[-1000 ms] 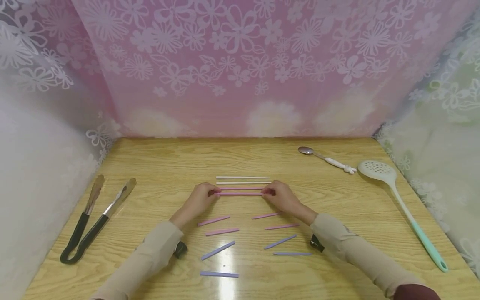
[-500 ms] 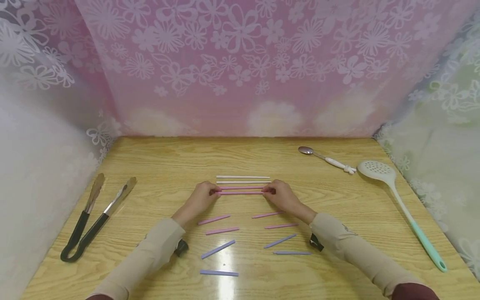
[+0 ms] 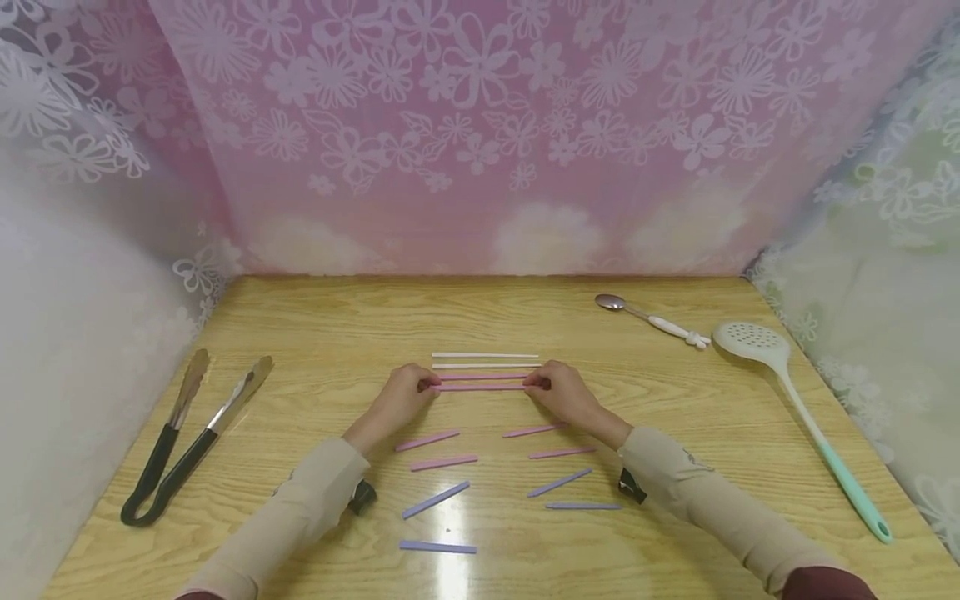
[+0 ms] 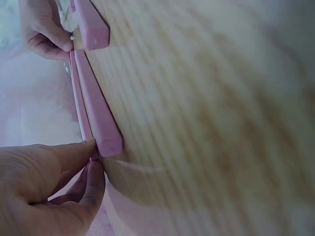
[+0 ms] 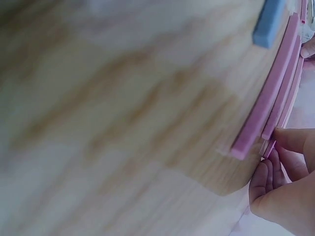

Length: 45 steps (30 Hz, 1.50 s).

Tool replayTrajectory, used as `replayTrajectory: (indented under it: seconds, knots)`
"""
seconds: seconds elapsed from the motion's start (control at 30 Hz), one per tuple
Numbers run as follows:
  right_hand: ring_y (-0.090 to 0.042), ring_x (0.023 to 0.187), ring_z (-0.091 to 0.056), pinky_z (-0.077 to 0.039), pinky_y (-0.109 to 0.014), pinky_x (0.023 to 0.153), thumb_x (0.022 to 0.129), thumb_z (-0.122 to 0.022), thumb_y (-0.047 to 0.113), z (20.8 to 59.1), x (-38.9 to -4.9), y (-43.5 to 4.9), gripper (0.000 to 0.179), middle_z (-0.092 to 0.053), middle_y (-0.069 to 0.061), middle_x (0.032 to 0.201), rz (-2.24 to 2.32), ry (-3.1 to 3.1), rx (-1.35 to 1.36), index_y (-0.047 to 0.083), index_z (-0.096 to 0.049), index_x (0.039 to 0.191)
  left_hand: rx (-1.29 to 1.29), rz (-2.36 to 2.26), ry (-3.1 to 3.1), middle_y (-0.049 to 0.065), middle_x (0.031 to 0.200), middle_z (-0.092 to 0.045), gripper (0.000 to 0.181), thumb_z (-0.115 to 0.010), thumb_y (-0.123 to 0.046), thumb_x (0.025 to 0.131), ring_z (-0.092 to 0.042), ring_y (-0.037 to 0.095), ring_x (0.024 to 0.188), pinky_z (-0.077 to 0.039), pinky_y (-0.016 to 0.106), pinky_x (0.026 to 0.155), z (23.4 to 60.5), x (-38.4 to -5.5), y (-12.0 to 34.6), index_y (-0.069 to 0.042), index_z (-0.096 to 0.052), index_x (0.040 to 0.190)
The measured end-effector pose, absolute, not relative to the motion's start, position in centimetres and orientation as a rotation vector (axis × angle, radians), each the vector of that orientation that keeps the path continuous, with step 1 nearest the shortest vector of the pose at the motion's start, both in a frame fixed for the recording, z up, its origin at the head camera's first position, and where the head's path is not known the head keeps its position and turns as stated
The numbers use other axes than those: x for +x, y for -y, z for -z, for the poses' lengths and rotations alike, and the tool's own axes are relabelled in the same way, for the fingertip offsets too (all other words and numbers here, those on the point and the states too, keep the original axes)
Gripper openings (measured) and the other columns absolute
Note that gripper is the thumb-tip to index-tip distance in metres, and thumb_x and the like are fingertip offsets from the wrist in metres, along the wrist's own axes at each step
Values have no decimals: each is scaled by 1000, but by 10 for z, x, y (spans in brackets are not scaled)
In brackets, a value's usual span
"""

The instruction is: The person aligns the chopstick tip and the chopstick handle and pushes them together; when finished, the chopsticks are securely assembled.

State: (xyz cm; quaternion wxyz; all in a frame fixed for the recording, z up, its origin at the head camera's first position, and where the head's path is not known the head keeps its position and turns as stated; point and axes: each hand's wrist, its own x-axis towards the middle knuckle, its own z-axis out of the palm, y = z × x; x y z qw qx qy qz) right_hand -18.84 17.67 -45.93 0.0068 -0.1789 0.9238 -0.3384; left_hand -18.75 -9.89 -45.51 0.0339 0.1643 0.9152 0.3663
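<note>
Left hand (image 3: 405,393), right hand (image 3: 566,394) holding still, fingers (image 4: 93,184) pinching opposite ends of nearer long pink stick (image 3: 482,387); no shift showing since last second; alignment seemingly settling.

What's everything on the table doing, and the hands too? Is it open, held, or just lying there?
Near long pink stick, held at both ends
Far long pink stick, lying just behind it
Left hand, pinching
Right hand, pinching
White sticks, lying parallel
Short pink sticks, lying loose
Purple sticks, lying loose
Tongs, lying open
Spoon, lying down
Skimmer, lying down
</note>
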Motion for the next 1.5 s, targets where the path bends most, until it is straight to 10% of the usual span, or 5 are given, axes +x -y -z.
replayTrajectory:
  seconds: [1.3, 1.5]
  knots:
    - [-28, 97, -60, -51, -43, 84, 83, -74, 15, 446, -144, -201, 31, -65, -10, 102, 1094, -2678, -657, -1, -67, 109, 631, -1272, -2469, 15, 118, -64, 35, -60, -15, 94, -60, 27, 106, -50, 40, 91, 454, -131, 127, 4, -59, 124]
    - [-21, 89, -56, -48, -28, 74, 84, -73, 13, 449, -145, -204, 31, -64, -11, 101, 1076, -2640, -744, -3, -67, 110, 678, -1246, -2442, 13, 116, -62, 39, -62, -13, 93, -58, 24, 103, -51, 33, 88, 455, -130, 129, 4, -56, 127]
